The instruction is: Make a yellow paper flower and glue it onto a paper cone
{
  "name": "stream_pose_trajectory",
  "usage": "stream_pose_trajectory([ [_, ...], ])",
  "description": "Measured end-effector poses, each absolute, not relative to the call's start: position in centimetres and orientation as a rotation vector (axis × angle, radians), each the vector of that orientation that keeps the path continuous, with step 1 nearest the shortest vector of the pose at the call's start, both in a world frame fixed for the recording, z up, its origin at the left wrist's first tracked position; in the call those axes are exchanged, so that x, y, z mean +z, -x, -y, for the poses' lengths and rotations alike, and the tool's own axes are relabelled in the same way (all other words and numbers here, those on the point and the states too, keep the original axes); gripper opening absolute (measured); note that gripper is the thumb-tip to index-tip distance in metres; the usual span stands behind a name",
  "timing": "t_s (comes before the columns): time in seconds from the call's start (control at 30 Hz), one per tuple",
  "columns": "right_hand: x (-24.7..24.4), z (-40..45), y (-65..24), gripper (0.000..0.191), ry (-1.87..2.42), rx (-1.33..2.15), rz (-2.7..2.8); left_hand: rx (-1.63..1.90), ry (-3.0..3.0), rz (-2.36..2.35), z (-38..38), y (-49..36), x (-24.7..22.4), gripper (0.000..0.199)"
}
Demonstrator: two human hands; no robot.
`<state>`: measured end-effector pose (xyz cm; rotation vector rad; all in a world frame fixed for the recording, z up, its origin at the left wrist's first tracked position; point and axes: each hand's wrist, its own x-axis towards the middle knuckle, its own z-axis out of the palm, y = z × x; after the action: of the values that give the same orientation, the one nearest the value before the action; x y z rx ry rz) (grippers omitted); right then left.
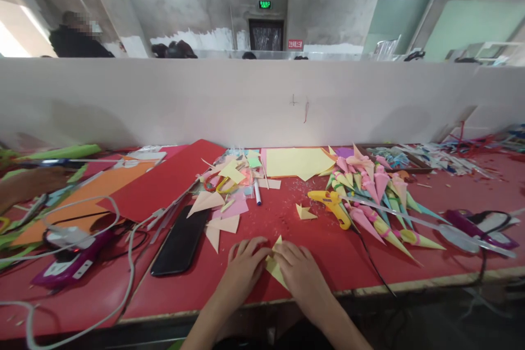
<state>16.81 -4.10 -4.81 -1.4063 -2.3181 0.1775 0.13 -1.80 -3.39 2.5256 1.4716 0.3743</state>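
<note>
A small piece of yellow paper with a pointed tip is pinched between my two hands, close to the table's front edge. My left hand grips its left side, fingers bent. From the other side my right hand presses on the paper, covering much of it. Just beyond my fingers lies a folded yellow paper piece. A yellow glue gun rests to the right of that, beside a heap of pink, yellow and blue paper cones. Cut paper triangles lie to the left.
A black phone lies left of my hands. Purple power strips with trailing cables sit at both sides. Red card, yellow sheets and a marker lie farther back, before a white partition. Another person's hand is at far left.
</note>
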Motion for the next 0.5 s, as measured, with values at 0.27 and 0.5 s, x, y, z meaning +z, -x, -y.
stream_pose_trajectory([
  [0.27, -3.2, 5.4, -19.1, 0.081, 1.277, 0.627, 2.450, 0.249, -2.402, -1.520, 1.4, 0.1, -3.2, 0.034],
  [0.5, -2.7, 5.3, -18.9, 0.069, 1.296, 0.660, 2.421, 0.152, -2.313, -1.445, 0.9, 0.7, -1.9, 0.041],
])
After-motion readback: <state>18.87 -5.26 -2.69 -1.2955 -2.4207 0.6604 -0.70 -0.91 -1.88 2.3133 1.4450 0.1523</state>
